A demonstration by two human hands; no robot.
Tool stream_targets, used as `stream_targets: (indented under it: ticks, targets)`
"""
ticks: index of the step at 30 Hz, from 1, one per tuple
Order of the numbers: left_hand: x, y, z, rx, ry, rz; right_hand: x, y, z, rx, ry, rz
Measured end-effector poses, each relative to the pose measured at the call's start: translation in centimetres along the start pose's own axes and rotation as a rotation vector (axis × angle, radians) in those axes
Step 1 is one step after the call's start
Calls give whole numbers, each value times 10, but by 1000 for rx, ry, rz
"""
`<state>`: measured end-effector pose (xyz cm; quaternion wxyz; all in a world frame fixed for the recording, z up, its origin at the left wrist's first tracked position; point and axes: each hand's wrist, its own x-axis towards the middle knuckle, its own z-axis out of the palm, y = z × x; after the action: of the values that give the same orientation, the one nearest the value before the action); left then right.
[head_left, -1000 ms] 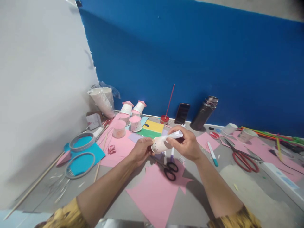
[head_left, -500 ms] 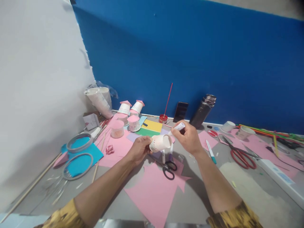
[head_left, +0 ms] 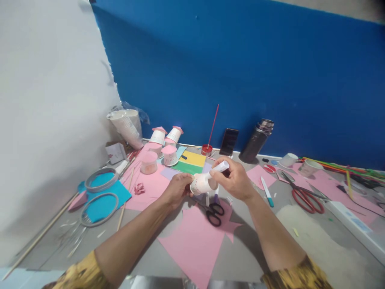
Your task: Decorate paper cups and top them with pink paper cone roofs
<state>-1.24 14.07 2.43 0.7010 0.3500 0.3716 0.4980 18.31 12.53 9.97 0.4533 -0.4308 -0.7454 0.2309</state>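
The blue wall (head_left: 240, 60) and the grey bench (head_left: 234, 261) look as they did half a second ago; the bench's back edge meets the wall, its near edge runs below the forearms (head_left: 264, 230), and grey surface either side of the large pink sheet (head_left: 195, 241) leaves open room under both. The left hand (head_left: 179, 186) has stayed put, its fingers pinching the base end of the paper cup. The right hand (head_left: 233, 178), then drawn off past the rim, is now back close over the cup, fingers gripping the marker. The paper cup (head_left: 198, 184) is held on its side, mouth towards the right hand. The white marker (head_left: 220, 167) slants down to its wall; whether the tip touches, I cannot tell
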Motion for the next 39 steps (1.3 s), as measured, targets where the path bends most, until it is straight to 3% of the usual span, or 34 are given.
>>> stream_targets:
  ticks: [7, 11, 16, 19, 25, 29, 39]
  targets:
    - [0, 6, 3, -82, -2, -83, -2, -4, -12, 29, -216, -28]
    - [-1, 12, 5, -149, 32, -107, 3, 7, -30, -126, -328, 58]
    - [8, 14, -1, -212, 128, -62, 14, 37, -55, -532, -72, 240]
    - [14, 16, -6, -228, 165, -38, 12, 63, -69, -561, 2, 395]
    - [15, 19, -6, -262, 177, -23, -5, 107, -72, -400, 15, 547]
    - [15, 18, -6, -267, 187, -14, -9, 125, -67, -343, 41, 568]
    - [21, 15, -13, -256, 181, -13, -17, 146, -56, -679, -18, 587]
